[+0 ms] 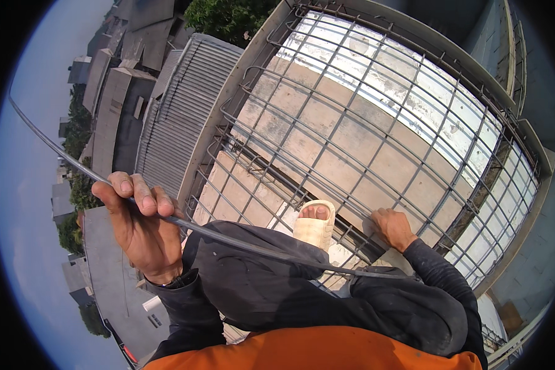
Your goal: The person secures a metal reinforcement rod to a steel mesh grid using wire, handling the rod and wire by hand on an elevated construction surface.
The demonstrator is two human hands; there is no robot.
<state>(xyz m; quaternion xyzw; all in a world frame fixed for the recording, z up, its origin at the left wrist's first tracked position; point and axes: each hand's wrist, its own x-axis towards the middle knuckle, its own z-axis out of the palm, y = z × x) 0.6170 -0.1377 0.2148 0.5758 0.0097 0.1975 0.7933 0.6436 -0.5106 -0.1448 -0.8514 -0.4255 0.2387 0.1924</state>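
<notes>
My left hand (143,225) has its fingers curled round a long, thin steel rod (246,248), raised at the left and stretching from the far upper left down across my legs. My right hand (391,228) is lower, on the steel rebar grid (364,172) at the right of my foot, its fingers bent at the bars; what they hold, if anything, is hidden. The grid spreads over tan and white panels (302,111). My foot in a cream sandal (311,234) rests among the bars, with my dark-trousered knees bent beneath the rod.
A raised board edge (198,157) borders the grid. Beyond it, at the left, are corrugated roofs (182,105), grey rooftops (129,111) and trees (219,18), lower down. A darker recess with wall surfaces (530,259) lies outside the grid's right edge.
</notes>
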